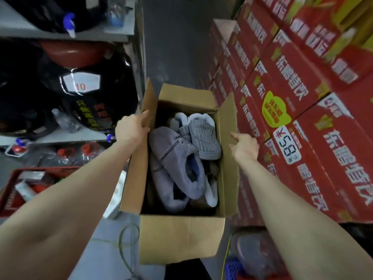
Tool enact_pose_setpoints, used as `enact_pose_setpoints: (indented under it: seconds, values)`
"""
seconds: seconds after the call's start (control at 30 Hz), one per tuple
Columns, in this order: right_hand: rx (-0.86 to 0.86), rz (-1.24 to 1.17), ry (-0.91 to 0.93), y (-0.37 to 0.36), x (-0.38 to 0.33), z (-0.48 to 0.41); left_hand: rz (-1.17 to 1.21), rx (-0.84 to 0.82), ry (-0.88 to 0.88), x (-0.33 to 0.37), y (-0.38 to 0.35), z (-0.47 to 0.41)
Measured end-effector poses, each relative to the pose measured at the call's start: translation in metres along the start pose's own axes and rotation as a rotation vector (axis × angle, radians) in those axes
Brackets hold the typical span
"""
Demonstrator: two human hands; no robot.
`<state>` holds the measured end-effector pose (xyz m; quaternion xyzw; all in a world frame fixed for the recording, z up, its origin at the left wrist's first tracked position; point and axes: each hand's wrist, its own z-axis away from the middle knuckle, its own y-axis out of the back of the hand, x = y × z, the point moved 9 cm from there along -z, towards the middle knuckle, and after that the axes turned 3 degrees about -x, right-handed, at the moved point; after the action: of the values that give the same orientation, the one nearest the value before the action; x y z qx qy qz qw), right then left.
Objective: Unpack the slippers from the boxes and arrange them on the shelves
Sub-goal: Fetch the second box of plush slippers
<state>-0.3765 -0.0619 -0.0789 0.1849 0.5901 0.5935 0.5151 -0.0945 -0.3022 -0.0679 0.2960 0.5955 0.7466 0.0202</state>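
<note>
My left hand (131, 130) grips the left flap (139, 168) of the box (181, 239); right hand (245, 147) at the right flap (230, 178), grip unclear. Slippers (177, 158) piled loose inside, none out yet. Risk: flaps fold inward once released, or pairs get mixed when pulling from the pile

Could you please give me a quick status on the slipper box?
Left hand grips box left flap; right hand at right flap, grip unclear. Slippers piled inside box. Red cartons close on right.
</note>
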Motion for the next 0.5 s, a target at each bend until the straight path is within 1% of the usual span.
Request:
enact_pose_setpoints:
  seconds: [0.07, 0.13, 0.2, 0.33, 0.5]
  values:
    - [0.020, -0.011, 0.019, 0.008, -0.019, -0.059, -0.005, 0.014, 0.026, 0.015, -0.006, -0.051]
    - [0.023, -0.023, 0.022, 0.020, -0.040, -0.118, 0.029, 0.043, 0.080, 0.030, -0.007, -0.100]
    - [0.026, -0.006, 0.041, 0.032, -0.060, -0.173, 0.060, 0.069, 0.095, 0.048, -0.007, -0.147]
    - [0.031, 0.003, 0.071, 0.048, -0.104, -0.270, 0.040, 0.084, 0.136, 0.073, -0.007, -0.241]
    - [0.019, 0.000, 0.111, 0.057, -0.171, -0.397, 0.035, 0.107, 0.138, 0.095, -0.005, -0.372]
